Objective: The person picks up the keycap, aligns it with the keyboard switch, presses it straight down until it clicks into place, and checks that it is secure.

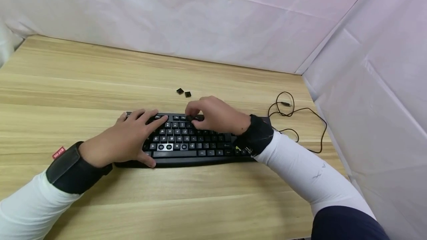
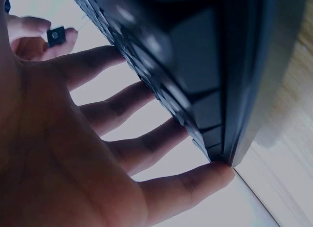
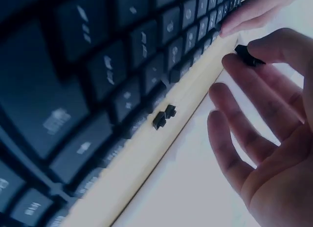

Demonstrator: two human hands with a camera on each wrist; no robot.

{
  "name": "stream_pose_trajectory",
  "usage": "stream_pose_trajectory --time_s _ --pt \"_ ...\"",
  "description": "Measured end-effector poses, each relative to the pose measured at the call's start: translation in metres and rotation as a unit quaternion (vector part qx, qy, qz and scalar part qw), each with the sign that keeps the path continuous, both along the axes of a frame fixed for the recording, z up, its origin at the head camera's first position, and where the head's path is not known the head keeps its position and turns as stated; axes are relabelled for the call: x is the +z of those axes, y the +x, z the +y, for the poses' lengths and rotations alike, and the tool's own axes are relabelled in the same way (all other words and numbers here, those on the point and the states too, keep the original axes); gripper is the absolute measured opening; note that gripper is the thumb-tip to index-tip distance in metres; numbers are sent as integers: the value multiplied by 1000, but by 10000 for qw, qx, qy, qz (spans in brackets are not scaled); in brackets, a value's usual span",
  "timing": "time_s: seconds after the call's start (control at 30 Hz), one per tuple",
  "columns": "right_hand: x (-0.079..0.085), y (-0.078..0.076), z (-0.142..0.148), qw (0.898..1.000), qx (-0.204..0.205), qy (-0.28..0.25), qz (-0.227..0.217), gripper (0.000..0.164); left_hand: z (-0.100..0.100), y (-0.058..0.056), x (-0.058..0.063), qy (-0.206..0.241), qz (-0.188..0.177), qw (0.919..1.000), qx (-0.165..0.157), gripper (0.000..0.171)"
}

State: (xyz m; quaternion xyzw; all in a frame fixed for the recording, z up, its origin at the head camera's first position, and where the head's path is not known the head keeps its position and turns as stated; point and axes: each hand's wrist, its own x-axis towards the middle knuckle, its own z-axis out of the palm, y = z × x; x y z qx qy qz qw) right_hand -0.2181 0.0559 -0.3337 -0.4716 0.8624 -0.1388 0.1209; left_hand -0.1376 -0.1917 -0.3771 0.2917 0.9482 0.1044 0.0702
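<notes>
A black keyboard (image 1: 176,154) lies on the wooden table with its long front edge toward me. My left hand (image 1: 131,132) rests spread over its left end, fingertips near the back edge and thumb at the front edge. Over the top rows, my right hand (image 1: 217,116) pinches a small black keycap (image 3: 248,56) between thumb and fingers. The same keycap also shows in the left wrist view, its underside turned to the camera. Two loose keycaps (image 1: 184,92) lie behind the keyboard. Several lower-row spots (image 1: 165,147) show round shapes where caps would sit.
A thin black cable (image 1: 308,109) loops on the table to the right of the keyboard, its plug (image 1: 285,103) lying in the loop. White sheeting (image 1: 213,21) hangs behind the table (image 1: 173,203) and along its right side.
</notes>
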Motion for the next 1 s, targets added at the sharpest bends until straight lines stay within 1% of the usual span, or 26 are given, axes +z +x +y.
stream_pose_trajectory --time_s 0.17,0.3,0.53,0.7,0.83,1.0 --pt "-9 6 6 9998 108 -49 -143 23 1 -1 -1 81 -31 10000 -32 122" --pt "-15 9 8 9999 114 -52 -88 23 0 -3 -2 99 -12 9999 -23 121" --pt "-22 8 6 9996 207 -59 157 21 -4 -3 -4 60 23 10000 47 122" --pt "-26 8 8 9992 62 63 402 20 -4 -3 -4 69 50 10000 18 122" --pt "-27 9 10 9977 -30 217 644 21 -3 -3 -4 52 54 10000 4 122" --pt "-28 9 12 9964 30 286 804 29 -4 -4 -4 75 39 10000 11 122"
